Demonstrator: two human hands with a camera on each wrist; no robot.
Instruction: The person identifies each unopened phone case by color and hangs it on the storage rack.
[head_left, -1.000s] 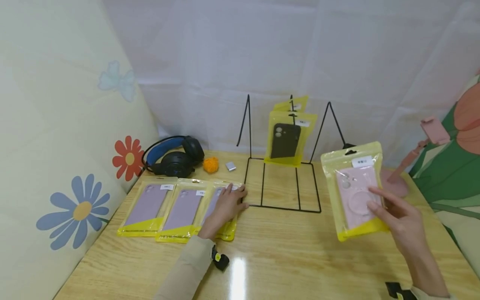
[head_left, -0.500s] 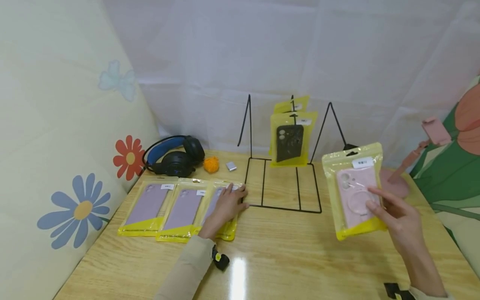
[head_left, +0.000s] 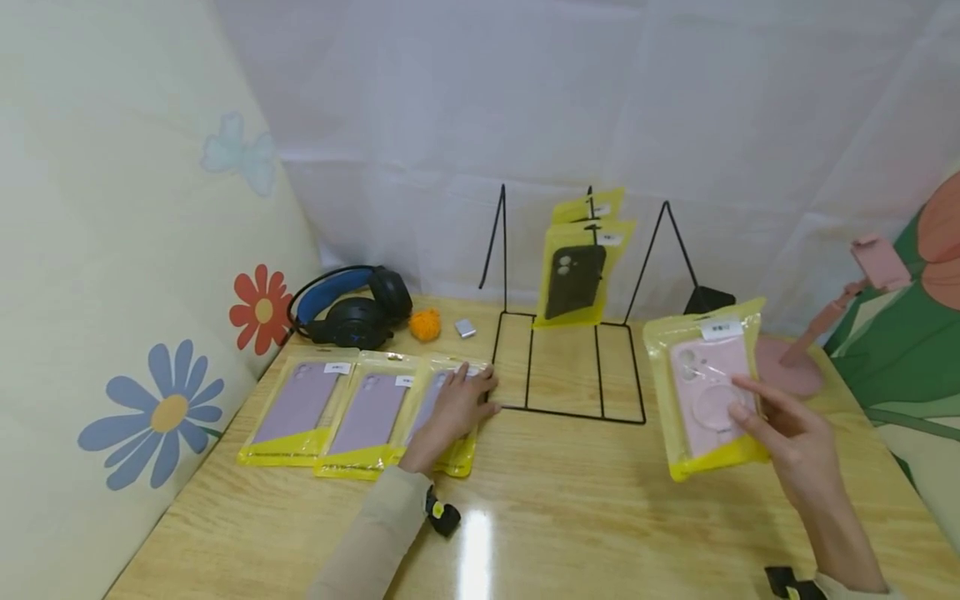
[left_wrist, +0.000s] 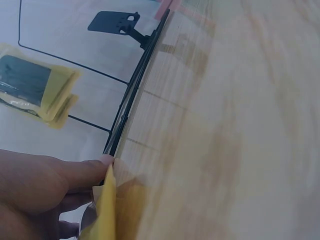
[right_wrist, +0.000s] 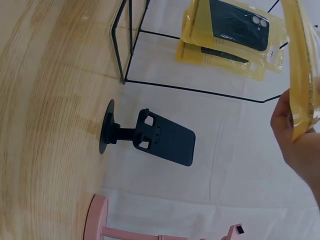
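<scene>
My right hand [head_left: 795,442] pinches a yellow-edged clear pouch with a pink phone case [head_left: 708,392] inside, held up right of the wire rack. Its thumb and forefinger lie across the pouch front. My left hand [head_left: 453,408] rests on the rightmost of three flat pouches with lilac phone cases, the rightmost pouch [head_left: 420,408] being partly covered by the hand. In the left wrist view a yellow pouch edge [left_wrist: 106,210] stands beside the thumb. The middle lilac-case pouch [head_left: 367,412] and the left lilac-case pouch [head_left: 300,408] lie next to it.
A black wire rack [head_left: 528,367] bears pouches on its middle hook, the front one with a black phone case [head_left: 576,283]. Headphones [head_left: 356,308], an orange ball [head_left: 425,325] and a small silvery block [head_left: 465,327] stand left. A black phone stand [right_wrist: 165,137] and pink stand [head_left: 791,367] stand right.
The pouch in my right hand has tilted slightly and its top has dropped a little. The hanging front pouch has swayed on its hook. My left hand stays in place.
</scene>
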